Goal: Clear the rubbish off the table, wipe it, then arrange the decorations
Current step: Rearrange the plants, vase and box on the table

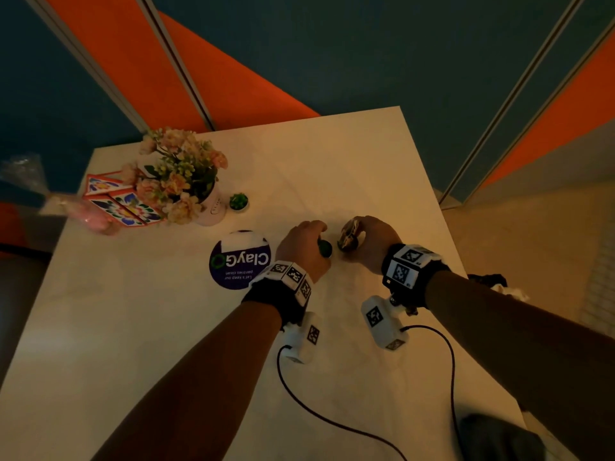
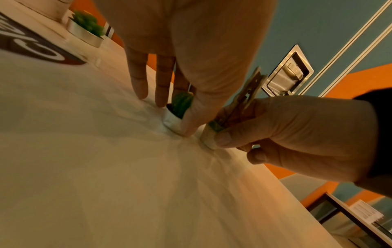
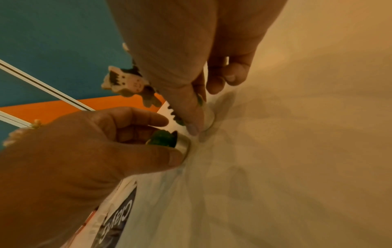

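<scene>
The pale cream bench (image 1: 349, 168) carries no loose rubbish in these views and looks bare, so the clearing and wiping seem done and the arranging stage is under way, though the dim orange light could hide small scraps or smears. At centre frame in the head view, the left hand (image 1: 304, 249) has its fingers (image 2: 139, 78) and thumb closed round a tiny white pot with a green cactus (image 2: 180, 107) standing on the bench, and the right hand (image 1: 372, 244) pinches a second small white pot carrying a flat cow-faced figure (image 3: 125, 82), set just beside the first. A third little white pot of green succulent (image 1: 238, 201) sits to the upper left, near the pink vase of peach artificial flowers (image 1: 186, 181) and the floral-patterned red-edged boxes (image 1: 123, 202). A round dark ClayGo sticker (image 1: 239, 259) lies left of the hands. What remains, by this reading, is settling these pots into place.
</scene>
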